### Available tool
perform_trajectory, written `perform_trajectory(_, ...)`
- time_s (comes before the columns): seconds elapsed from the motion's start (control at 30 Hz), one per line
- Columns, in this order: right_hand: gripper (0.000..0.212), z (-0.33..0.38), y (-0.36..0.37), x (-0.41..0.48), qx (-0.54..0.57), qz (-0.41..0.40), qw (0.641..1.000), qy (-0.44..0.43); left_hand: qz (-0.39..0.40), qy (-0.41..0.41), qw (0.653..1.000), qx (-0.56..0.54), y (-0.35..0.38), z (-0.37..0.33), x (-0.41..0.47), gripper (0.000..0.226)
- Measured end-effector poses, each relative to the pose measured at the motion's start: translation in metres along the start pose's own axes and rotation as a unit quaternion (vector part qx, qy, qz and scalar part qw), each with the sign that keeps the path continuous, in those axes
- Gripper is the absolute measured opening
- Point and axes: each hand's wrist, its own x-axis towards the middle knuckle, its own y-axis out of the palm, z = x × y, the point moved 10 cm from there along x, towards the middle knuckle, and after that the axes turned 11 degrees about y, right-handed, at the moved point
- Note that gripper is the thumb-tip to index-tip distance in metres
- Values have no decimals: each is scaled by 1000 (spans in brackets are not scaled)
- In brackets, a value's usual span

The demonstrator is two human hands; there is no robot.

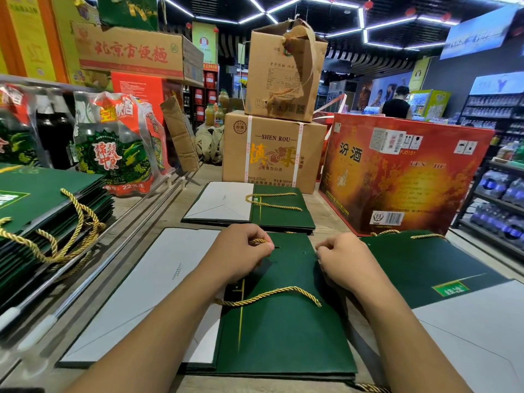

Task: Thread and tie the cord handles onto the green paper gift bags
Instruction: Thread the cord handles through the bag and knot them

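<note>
The green bag [283, 336] lies flat on the counter [173, 211], near centre, holes facing up. The left hand [241, 252] keeps a closed grip on the gold cord [259, 241], likely for threading. The right hand [344, 259] curls at the bag's far edge, and I cannot tell what its grip holds.

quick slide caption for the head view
Left hand pinches a gold cord on a green bag; right hand curled alongside.
</note>
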Motion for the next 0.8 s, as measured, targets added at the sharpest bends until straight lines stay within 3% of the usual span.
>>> perform_trajectory(0.1, 22, -5, 14, 1, 205, 78, 974, 50, 12, -25, 999, 34, 2, 8, 0, 8)
perform_trajectory(0.2, 19, -3, 23, -2, 281, 112, 951, 64, 7, -26, 998, 56, 1, 5, 0, 7)
perform_trajectory(0.53, 15, 3, 19, -10, 351, 111, 929, 46, -21, 11, 995, 97, 5, -21, 4, 7)
perform_trajectory(0.8, 33, 7, 17, -5, 351, 94, 932, 17, -31, 28, 988, 147, 14, -42, 27, 8)
